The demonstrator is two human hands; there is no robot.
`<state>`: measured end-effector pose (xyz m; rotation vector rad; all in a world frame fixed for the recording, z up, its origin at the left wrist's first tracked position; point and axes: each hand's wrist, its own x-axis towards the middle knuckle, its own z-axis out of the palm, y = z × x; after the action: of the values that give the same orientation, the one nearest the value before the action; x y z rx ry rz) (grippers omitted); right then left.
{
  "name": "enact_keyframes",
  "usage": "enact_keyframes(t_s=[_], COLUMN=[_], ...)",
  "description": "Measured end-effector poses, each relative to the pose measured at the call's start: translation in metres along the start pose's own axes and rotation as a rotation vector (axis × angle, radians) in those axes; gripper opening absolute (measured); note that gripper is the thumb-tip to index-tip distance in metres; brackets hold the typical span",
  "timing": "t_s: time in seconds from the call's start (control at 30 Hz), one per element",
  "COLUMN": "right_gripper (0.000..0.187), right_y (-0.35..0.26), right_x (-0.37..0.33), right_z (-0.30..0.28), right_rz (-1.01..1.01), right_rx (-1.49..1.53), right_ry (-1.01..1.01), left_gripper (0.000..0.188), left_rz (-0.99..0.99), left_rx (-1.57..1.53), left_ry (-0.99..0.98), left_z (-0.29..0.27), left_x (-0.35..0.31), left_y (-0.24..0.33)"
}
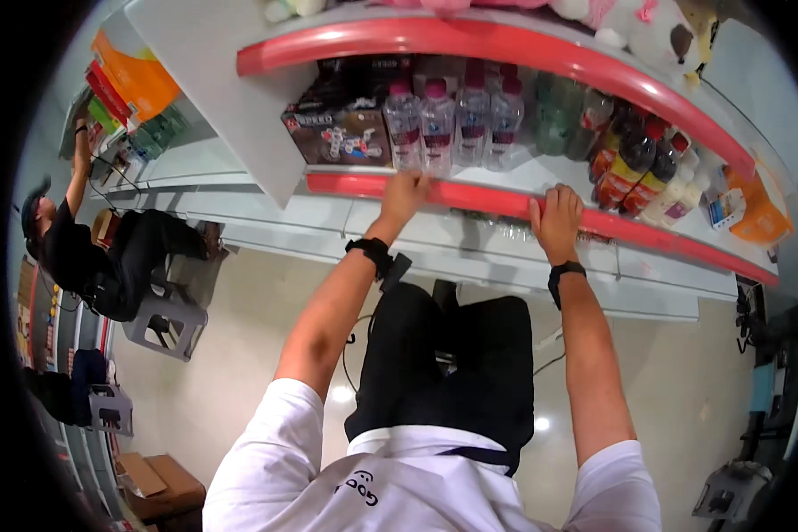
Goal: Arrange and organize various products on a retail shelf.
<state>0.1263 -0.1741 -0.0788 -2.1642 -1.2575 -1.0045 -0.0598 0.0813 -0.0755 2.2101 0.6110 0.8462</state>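
Red shelf edge meets our left hand and right hand, though we can't tell if they squeeze it, and pink-capped bottles stand just behind, so their row looks done, but what's left doesn't show.

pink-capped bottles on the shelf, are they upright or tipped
Upright: the pink-capped bottles stand with their caps uppermost, behind the red shelf edge near the left hand.
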Motion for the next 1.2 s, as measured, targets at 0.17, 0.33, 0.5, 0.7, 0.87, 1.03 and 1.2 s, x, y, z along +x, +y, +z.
enact_keyframes(t_s=[0.17,0.33,0.5,0.7,0.87,1.03,1.2], right_gripper=[0.031,0.027,0.027,0.031,0.03,0.025,0.018], right_y=[-0.003,0.007,0.013,0.025,0.018,0.018,0.02], right_x=[0.01,0.022,0.04,0.052,0.049,0.047,0.043], right_z=[-0.016,-0.022,-0.027,-0.007,0.005,0.002,0.006], right_rz=[-0.045,-0.145,-0.121,-0.081,-0.029,0.048,0.085], right_rx=[-0.062,-0.043,0.116,-0.056,-0.102,-0.093,-0.074], right_ry=[0.005,-0.152,-0.252,-0.157,-0.131,-0.144,-0.158], left_gripper=[0.033,0.03,0.005,0.03,0.051,0.053,0.052], left_rz=[0.118,0.212,0.458,0.506,0.432,0.386,0.363], left_rx=[0.132,0.248,0.152,0.402,0.688,0.646,0.639], left_ry=[0.014,-0.04,0.223,0.25,0.241,0.325,0.311], left_z=[-0.011,-0.014,-0.036,-0.056,-0.046,-0.024,-0.027], left_x=[0.005,-0.016,-0.026,-0.021,-0.033,-0.034,-0.036], left_y=[0.017,0.014,0.008,-0.022,-0.052,-0.049,-0.045])
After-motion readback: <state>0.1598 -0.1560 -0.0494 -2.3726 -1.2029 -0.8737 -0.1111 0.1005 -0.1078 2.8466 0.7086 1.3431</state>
